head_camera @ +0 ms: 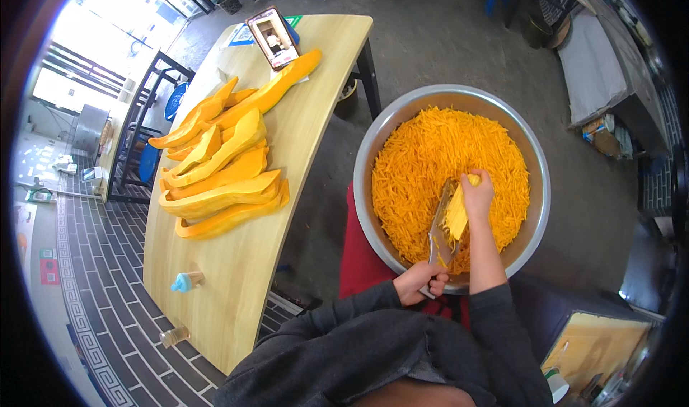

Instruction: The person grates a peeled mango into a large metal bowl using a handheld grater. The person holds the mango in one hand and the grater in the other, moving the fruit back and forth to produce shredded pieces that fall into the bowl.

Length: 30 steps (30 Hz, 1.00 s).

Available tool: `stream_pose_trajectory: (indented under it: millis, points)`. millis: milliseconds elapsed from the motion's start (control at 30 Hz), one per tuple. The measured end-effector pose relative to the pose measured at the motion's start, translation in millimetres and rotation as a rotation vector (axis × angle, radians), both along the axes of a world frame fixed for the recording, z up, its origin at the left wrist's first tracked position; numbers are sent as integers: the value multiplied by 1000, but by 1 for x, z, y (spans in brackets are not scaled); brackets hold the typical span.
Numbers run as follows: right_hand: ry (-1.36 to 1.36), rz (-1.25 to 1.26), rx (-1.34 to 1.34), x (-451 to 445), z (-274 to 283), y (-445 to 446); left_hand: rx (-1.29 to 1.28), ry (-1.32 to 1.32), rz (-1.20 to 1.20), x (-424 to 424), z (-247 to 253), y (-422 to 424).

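Note:
A large metal basin [452, 90] stands in front of me, heaped with orange pumpkin shreds [430, 148]. My left hand [421, 282] grips the handle end of a hand grater [439, 240] at the near rim, and the grater slants down onto the shreds. In my right hand [478, 196] is a piece of yellow-orange pumpkin [457, 210], pressed lengthwise against the grater's face. The lower part of the grater is partly covered by that piece. A few loose shreds cling to the grater near its handle.
On the wooden table [301, 154] to my left lie several long peeled pumpkin pieces [226, 186]. A propped phone [273, 38] stands at its far end, with a toothpick holder [187, 281] and a small glass jar [175, 337] nearer me. A covered counter [597, 68] is at right.

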State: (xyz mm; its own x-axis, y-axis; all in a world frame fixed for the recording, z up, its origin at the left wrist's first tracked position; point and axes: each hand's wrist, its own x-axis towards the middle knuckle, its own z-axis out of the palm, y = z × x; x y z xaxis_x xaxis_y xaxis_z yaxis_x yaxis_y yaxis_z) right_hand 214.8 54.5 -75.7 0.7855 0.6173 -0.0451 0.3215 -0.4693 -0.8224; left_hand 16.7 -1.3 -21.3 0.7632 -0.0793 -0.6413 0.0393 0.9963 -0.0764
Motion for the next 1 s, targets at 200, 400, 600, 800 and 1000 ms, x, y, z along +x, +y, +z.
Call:
stream_pose_trajectory:
  millis: [200,400,600,800,1000]
  points:
    - [-134,175,180,-44,14,-28,24,86,-31,-5,-4,-6]
    - [12,-74,46,9,-8,-1,59,57,-24,6,3,-2]
    - [-105,102,114,-27,5,-17,-3,115,-51,1,0,-2]
    - [15,-123,38,16,-5,-1,53,72,-59,3,8,-6]
    - [-235,78,257,-35,7,-22,47,100,-75,-3,-6,-8]
